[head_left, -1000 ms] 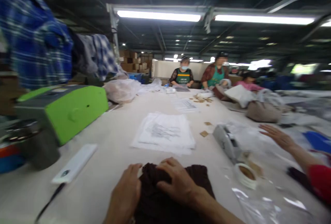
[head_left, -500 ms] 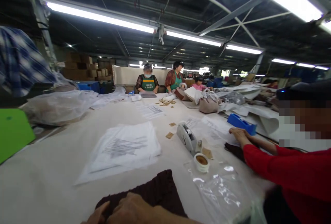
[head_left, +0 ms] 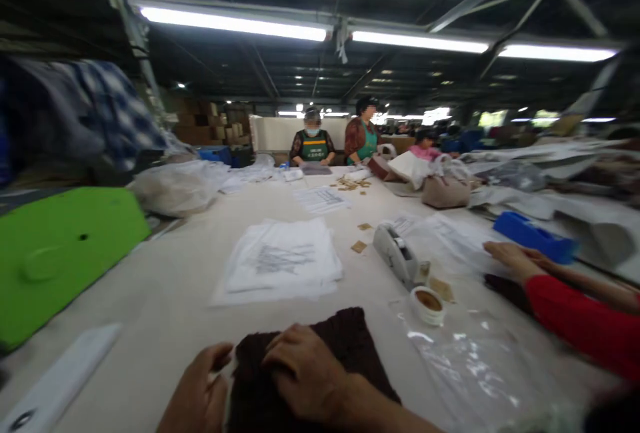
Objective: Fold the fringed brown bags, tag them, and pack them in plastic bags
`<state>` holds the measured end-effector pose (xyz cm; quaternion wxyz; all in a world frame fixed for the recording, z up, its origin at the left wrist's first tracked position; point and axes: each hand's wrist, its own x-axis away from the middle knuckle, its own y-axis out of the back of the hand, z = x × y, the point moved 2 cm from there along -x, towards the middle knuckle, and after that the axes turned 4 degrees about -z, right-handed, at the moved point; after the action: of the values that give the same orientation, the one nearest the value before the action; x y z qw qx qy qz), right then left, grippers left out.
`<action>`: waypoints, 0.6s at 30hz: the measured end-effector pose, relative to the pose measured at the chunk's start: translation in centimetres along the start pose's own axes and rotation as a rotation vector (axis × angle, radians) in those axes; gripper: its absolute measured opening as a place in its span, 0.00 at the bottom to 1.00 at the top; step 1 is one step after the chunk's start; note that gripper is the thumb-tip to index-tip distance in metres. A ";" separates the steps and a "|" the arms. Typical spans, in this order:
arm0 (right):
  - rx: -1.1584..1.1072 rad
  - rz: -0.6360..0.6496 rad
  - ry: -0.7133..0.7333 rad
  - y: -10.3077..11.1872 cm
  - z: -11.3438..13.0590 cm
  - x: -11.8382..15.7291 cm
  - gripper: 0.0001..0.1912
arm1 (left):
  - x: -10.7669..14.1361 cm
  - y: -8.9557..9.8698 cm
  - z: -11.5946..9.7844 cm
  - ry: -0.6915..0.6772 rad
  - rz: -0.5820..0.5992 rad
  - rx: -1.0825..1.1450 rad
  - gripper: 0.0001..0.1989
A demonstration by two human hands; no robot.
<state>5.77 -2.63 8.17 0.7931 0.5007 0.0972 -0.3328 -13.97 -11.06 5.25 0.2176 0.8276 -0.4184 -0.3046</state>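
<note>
A folded dark brown cloth (head_left: 345, 346) with a crinkled surface lies on the table at the bottom of the view. My right hand (head_left: 305, 369) rests on top of it, fingers bent and pressed into the fabric. Beside the cloth's left edge is my left hand (head_left: 197, 389), its thumb and fingers curved but apart; whether the fingertips touch the edge is hard to make out. Just beyond the cloth lies a stack of printed white sheets or bags (head_left: 285, 259).
A grey tape dispenser (head_left: 400, 256), a tape roll (head_left: 427, 305) and clear plastic bags (head_left: 465, 359) lie to the right. A co-worker's red sleeve (head_left: 575, 316) reaches in there, near a blue dispenser (head_left: 533, 236). At left are a green panel (head_left: 75, 246) and a white strip (head_left: 65, 379).
The view has swung left and down, showing more of the green panel and the white strip. My left hand has come further into view, at the cloth's left side; my right hand stays on the cloth.
</note>
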 end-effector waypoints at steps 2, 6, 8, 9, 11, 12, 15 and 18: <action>0.013 0.009 -0.076 0.5 0.5 0.2 0.14 | 0.3 0.2 -1.5 0.041 0.037 -0.096 0.21; -0.027 0.157 -0.067 0.3 0.9 0.8 0.10 | 1.2 -1.2 -4.3 0.031 0.250 -0.162 0.26; -0.057 0.167 -0.019 1.0 1.2 1.4 0.10 | 2.0 -1.0 -5.4 -0.059 0.314 -0.118 0.24; -0.059 0.147 -0.005 1.8 1.2 1.7 0.10 | 2.4 -0.5 -5.8 -0.108 0.337 -0.076 0.22; -0.036 0.075 -0.021 4.0 0.8 2.2 0.10 | 2.7 1.1 -6.0 -0.180 0.322 0.010 0.20; -0.006 0.032 -0.055 5.3 0.3 2.5 0.11 | 2.6 2.1 -5.9 -0.198 0.273 0.035 0.20; 0.102 -0.046 -0.167 8.5 -2.2 3.3 0.13 | 1.6 3.8 -4.7 -0.242 0.084 -0.007 0.19; 0.182 -0.118 -0.208 10.0 -5.1 4.4 0.17 | 0.9 2.7 -3.8 -0.279 0.103 -0.113 0.25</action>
<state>16.29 2.58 10.91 0.7291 0.5270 0.0133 -0.4366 -12.49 -12.91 9.32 0.2187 0.7412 -0.4686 -0.4281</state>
